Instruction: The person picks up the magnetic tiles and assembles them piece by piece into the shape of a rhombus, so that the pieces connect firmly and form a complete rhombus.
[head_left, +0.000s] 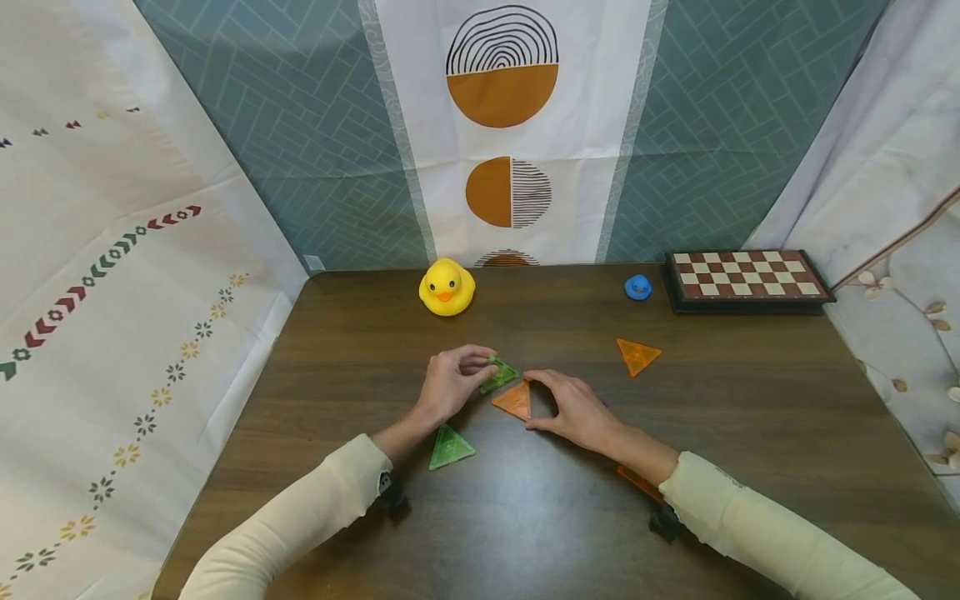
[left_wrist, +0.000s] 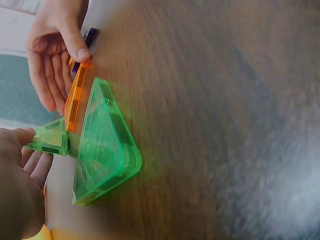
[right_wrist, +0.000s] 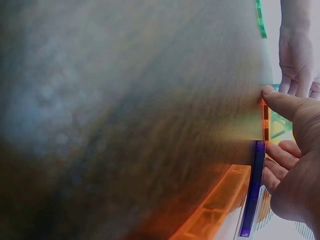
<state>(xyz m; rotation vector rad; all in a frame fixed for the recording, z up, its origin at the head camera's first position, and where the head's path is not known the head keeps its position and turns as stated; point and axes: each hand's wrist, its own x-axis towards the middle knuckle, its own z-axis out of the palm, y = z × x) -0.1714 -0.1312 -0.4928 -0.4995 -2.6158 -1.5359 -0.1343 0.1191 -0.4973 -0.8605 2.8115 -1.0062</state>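
My left hand (head_left: 448, 383) pinches a translucent green triangular tile (head_left: 501, 375) between thumb and fingers, tilted up in the left wrist view. Just to its right, my right hand (head_left: 577, 410) grips an orange triangular tile (head_left: 514, 401) by two corners, thumb at the near one and a finger at the far one. The orange tile lies low at the tabletop, close to the green one; whether they touch I cannot tell. Another green triangular tile (head_left: 452, 448) lies flat beside my left wrist. A purple tile (right_wrist: 254, 187) is by my right hand, mostly hidden in the head view.
One orange triangle (head_left: 637, 356) lies at the back right; another orange tile (head_left: 639, 483) is partly under my right forearm. Along the table's back edge stand a yellow rubber duck (head_left: 447, 287), a small blue duck (head_left: 637, 287) and a checkered board box (head_left: 750, 282).
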